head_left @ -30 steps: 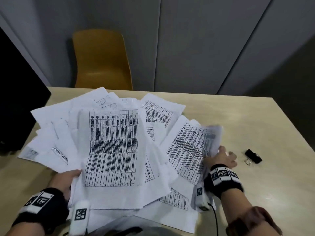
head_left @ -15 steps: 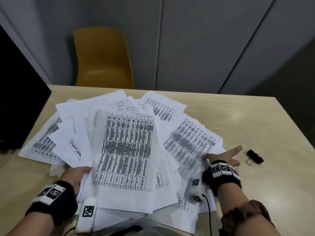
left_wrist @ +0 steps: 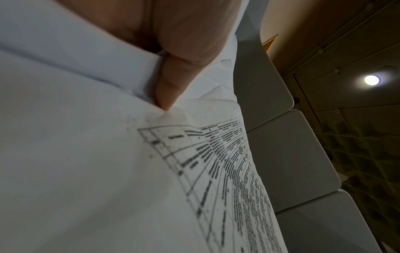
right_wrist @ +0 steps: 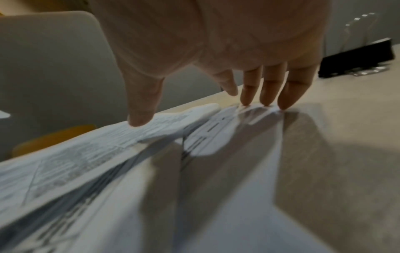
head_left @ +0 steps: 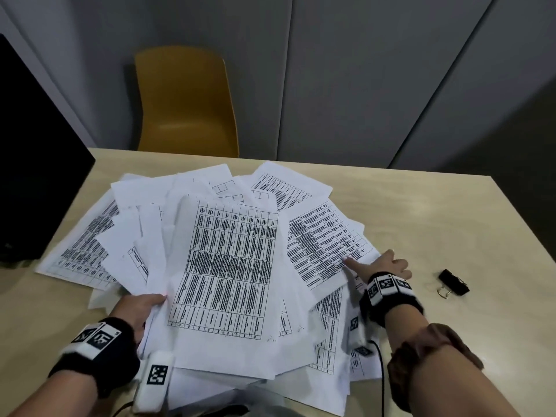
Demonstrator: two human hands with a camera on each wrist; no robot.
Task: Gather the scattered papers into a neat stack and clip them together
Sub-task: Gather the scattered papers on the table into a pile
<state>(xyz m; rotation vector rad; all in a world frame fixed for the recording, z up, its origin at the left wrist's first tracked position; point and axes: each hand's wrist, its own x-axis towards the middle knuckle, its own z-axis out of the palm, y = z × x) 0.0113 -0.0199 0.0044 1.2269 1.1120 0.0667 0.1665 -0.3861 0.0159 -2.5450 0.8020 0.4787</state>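
I saw the loose white printed papers (head_left: 222, 266) fanned across the pale wooden surface (head_left: 451, 221) in an untidy overlapping heap. My left hand (head_left: 137, 310) gripped the heap's near-left edge, thumb on top of the sheets and the fingers hidden beneath. My right hand (head_left: 388, 264) lay spread at the heap's right edge, straight fingers (right_wrist: 288, 95) pressing the sheets down and holding nothing. The small black binder clip (head_left: 452, 282) sat on the surface right of the heap, apart from it.
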